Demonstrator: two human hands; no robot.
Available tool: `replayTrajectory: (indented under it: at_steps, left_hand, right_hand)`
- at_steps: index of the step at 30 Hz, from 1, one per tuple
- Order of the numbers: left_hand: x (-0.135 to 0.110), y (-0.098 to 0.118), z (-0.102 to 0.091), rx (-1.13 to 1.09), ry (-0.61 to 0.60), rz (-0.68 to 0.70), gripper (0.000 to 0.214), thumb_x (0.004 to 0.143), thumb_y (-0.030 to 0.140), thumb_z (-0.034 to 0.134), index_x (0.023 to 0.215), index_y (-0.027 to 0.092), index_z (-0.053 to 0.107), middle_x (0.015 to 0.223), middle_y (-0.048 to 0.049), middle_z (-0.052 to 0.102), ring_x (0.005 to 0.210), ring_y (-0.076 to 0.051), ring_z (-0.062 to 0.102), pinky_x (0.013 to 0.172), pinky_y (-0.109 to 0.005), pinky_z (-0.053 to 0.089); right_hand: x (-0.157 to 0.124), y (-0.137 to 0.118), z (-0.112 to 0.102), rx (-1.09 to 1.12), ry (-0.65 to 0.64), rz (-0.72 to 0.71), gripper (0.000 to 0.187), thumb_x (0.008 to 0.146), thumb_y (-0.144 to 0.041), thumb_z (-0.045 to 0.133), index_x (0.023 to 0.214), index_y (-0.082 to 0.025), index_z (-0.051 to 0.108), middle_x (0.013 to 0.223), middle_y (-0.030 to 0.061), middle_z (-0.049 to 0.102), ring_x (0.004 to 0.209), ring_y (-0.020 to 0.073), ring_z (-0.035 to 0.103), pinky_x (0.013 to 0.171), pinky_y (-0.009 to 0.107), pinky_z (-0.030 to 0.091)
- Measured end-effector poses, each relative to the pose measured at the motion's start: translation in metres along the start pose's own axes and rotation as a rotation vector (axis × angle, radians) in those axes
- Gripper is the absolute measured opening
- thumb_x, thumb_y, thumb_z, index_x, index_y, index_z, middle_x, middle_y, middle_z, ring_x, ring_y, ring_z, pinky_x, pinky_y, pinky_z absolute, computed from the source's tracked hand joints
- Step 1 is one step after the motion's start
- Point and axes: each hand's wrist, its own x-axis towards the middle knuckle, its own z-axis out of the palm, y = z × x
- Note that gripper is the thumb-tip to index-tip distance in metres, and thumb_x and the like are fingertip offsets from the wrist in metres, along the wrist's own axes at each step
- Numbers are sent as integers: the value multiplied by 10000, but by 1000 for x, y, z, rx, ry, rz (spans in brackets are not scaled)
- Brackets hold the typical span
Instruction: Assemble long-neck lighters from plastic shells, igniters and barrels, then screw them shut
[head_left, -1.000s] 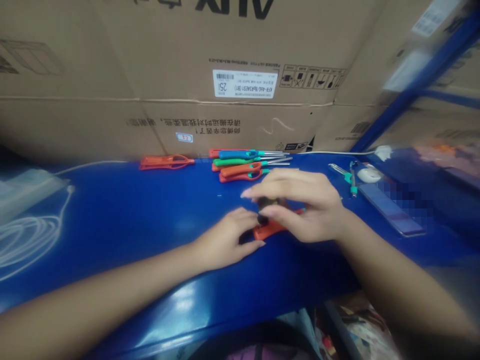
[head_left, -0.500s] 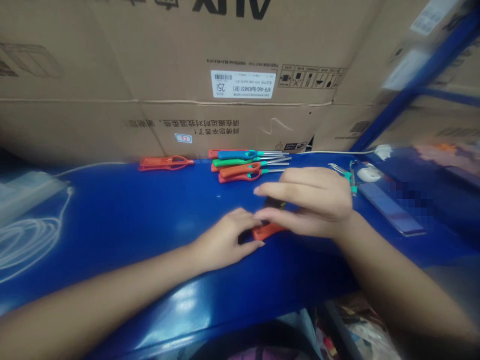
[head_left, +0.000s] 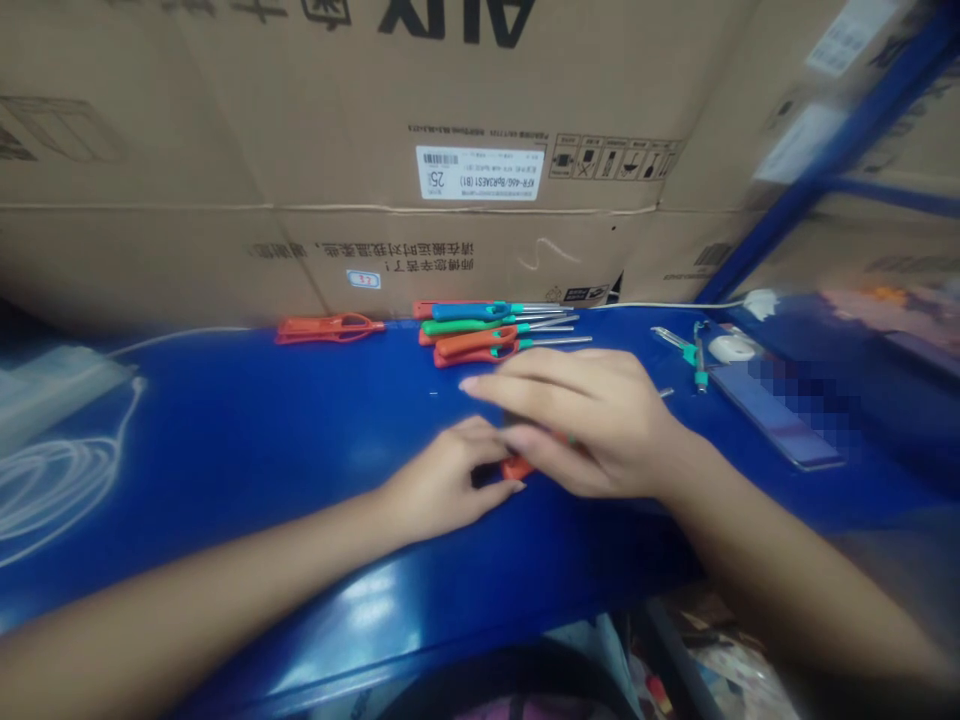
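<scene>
My left hand [head_left: 450, 482] lies on the blue table [head_left: 262, 440] with its fingers pinched round the near end of an orange tool handle [head_left: 516, 466]. Over the same tool lies my right hand [head_left: 581, 420], fingers curled and pressed down, hiding most of it. A thin metal tip [head_left: 664, 393] pokes out past my right hand. Whatever else sits under the right palm is hidden.
A pile of orange, green and blue handled screwdrivers [head_left: 487, 330] lies behind my hands, and orange scissors [head_left: 326, 327] lie to the left. Coiled white cable [head_left: 52, 480] sits far left. Small teal tools [head_left: 694, 355] and a flat blue piece [head_left: 772, 410] lie right. Cardboard boxes [head_left: 450, 150] wall the back.
My right hand has slid left and down over the orange tool, covering the dark part that showed before. My left hand has stayed in place.
</scene>
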Motion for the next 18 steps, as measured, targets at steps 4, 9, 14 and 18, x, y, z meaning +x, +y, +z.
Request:
replayTrajectory:
  at_steps: [4, 9, 14, 18]
  left_hand:
    - [1, 1, -1, 10, -17, 16, 133, 923, 259, 642, 982, 173, 725, 986, -72, 745, 947, -237, 681, 869, -389, 534]
    - [1, 2, -2, 6, -41, 14, 204, 936, 283, 642, 1101, 190, 720, 1091, -68, 746, 1015, -239, 671, 940, -401, 511]
    - [2, 3, -3, 30, -27, 25, 237, 931, 279, 655, 1144, 195, 716, 1080, -79, 735, 1004, -240, 649, 933, -404, 509]
    - [1, 1, -2, 27, -20, 27, 222, 918, 265, 666, 1123, 196, 721, 1084, -77, 732, 1014, -242, 648, 941, -404, 507]
  right_hand:
    - [1, 2, -6, 285, -66, 85, 306, 1002, -176, 453, 1240, -143, 642, 1131, 98, 731, 1054, 149, 687, 911, 264, 540]
    - [-3, 9, -5, -58, 81, 26, 186, 944, -316, 647, 1026, -165, 717, 881, 46, 765, 783, 141, 719, 748, 237, 556]
    - [-2, 10, -12, 200, -97, 111, 409, 993, -159, 424, 1373, -155, 577, 1230, 100, 722, 1132, 170, 683, 984, 315, 537]
    - [0, 9, -17, 286, -117, 136, 360, 958, -153, 542, 1302, -185, 644, 1133, 59, 759, 1018, 145, 720, 928, 253, 549]
